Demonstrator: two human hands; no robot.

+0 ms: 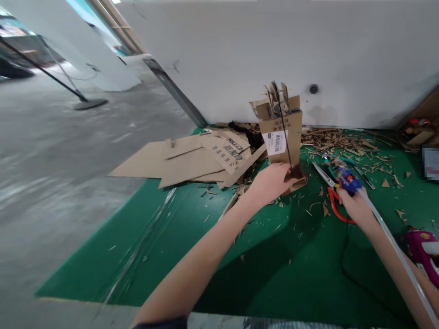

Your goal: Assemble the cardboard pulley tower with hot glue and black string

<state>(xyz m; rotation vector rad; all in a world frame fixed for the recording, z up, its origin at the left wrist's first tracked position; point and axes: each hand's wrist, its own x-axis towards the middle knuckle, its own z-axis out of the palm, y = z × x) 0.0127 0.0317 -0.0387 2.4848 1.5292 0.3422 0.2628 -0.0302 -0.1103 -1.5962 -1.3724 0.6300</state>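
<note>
An upright cardboard model (295,137) with a barcode label, cardboard discs on top and a dark cord down its front stands by the wall. My left hand (269,185) is closed on its lower part, beside a small cardboard tray (299,180) at the base; the fingertips are partly hidden. In my right hand (356,208) is a blue hot glue gun (350,183), its nozzle pointing up and left. A long translucent glue stick (394,246) runs out of its back. Scissors with red-orange handles (333,208) lie under and beside that hand.
Flat cardboard sheets (185,160) are piled left of the model. Cardboard scraps (338,139) litter the green tabletop (164,265) along the white wall (222,59). Near the right edge lie a metal blade-like tool (365,178) and a purple tool (423,251). A black cable (345,260) trails forward.
</note>
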